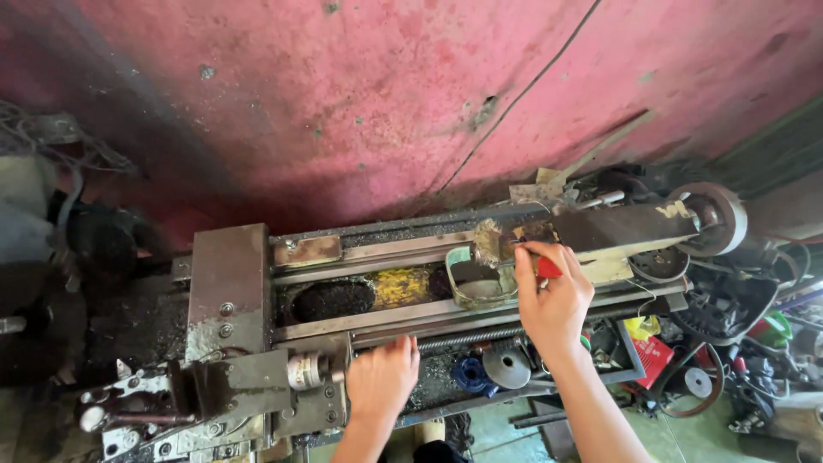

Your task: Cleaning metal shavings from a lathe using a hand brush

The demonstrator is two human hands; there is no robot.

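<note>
While the red-handled tool (pixel 549 267) sits pinched in the right hand (pixel 555 296), its tip pointing left at the crusted end of the tailstock (pixel 630 230), the person leans over a small, grimy lathe. The fingers there are clenched round the handle, thumb on top. Just below and left of the tool, an open tin (pixel 480 287) rests across the bed rails (pixel 369 321), touching or nearly touching the tailstock's end. The left hand (pixel 381 377) is down at the front of the carriage (pixel 257 377), fingers curled over something beside the small handwheel (pixel 304 370) (what exactly they grip is hidden, so it cannot be told).

Risks, as a judgement: the tin looks loosely perched, and a nudge from the right wrist could tip it into the gap between the rails, onto the dark swarf pile (pixel 333 300). If the left hand turns the feed, the carriage could travel toward the tin and the working fingers. A slip of the tool on that rusty, greasy face could also skin the knuckles against the rail edge.
</note>
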